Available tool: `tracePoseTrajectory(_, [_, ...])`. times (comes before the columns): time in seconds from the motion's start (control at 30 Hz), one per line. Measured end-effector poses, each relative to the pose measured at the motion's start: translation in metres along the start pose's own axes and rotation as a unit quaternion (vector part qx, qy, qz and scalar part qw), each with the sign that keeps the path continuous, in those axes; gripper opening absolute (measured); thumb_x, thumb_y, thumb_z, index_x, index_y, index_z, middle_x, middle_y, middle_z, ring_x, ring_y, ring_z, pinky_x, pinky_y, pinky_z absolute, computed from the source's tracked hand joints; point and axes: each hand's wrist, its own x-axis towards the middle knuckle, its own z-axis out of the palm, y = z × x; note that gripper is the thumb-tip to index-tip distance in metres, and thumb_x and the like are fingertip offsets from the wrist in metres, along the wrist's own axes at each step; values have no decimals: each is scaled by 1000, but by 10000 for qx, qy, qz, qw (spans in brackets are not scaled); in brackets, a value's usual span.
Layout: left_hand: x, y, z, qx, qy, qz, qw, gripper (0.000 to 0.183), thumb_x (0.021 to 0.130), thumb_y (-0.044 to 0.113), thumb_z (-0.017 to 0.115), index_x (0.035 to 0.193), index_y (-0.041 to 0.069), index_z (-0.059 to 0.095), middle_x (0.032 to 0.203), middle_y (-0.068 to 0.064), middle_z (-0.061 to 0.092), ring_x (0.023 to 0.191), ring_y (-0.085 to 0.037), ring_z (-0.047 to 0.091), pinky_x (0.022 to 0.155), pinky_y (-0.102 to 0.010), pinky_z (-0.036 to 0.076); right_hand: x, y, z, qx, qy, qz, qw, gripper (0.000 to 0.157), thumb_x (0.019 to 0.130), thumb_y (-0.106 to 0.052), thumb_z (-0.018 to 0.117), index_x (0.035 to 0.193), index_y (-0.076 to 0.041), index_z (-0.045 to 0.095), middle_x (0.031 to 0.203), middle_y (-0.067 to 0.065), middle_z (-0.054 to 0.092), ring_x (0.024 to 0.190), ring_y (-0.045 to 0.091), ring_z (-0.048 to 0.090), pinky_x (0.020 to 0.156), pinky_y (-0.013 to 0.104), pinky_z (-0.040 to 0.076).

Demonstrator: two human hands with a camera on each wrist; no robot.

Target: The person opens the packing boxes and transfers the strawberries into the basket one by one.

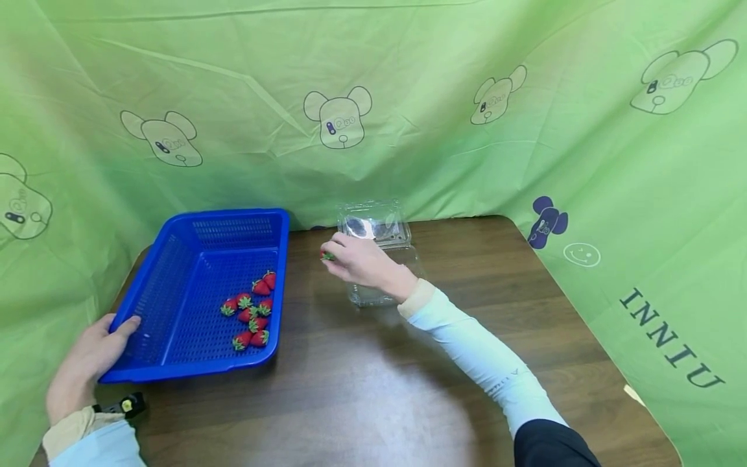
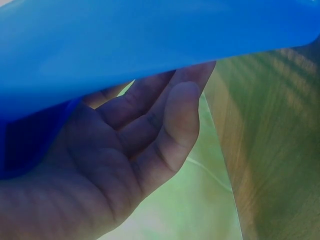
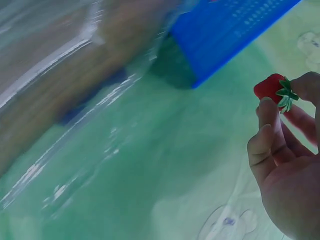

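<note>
At the left of the table a blue plastic basket [image 1: 192,285] tilts toward its right side, where several red strawberries [image 1: 260,323] with green leaves lie together. My left hand [image 1: 96,347] grips its near left edge, thumb over the rim; in the left wrist view the fingers [image 2: 135,105] of that hand curl beneath the blue wall. Between thumb and fingertips my right hand [image 1: 364,263] pinches one strawberry [image 3: 270,89], its leaves facing the thumb in the right wrist view. A clear plastic clamshell box [image 1: 373,299] stands with its lid up, partly hidden behind that hand.
The brown wooden table [image 1: 327,389] reaches back to a green printed curtain [image 1: 408,149], which hangs around its back and sides. A small black device with a yellow mark [image 1: 130,405] sits at my left wrist.
</note>
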Motion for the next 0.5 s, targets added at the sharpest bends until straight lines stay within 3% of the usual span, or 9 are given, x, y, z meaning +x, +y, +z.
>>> tracePoseTrajectory(0.23, [0, 1, -2, 212, 172, 149, 9995, 68, 105, 44, 26, 134, -17, 32, 103, -32, 60, 77, -17, 58, 63, -29, 44, 37, -28, 20, 134, 183, -120, 9997, 14, 93, -20, 65, 102, -10, 68, 89, -2, 64, 65, 6, 56, 56, 19, 47])
tracePoseTrajectory(0.5, [1, -3, 0, 205, 195, 175, 9994, 66, 105, 45, 28, 133, -15, 36, 102, -28, 61, 78, -15, 56, 63, -26, 43, 72, -67, 44, 143, -785, -60, 9968, 16, 97, -29, 59, 104, -17, 67, 93, -4, 63, 76, 9, 59, 69, 25, 51])
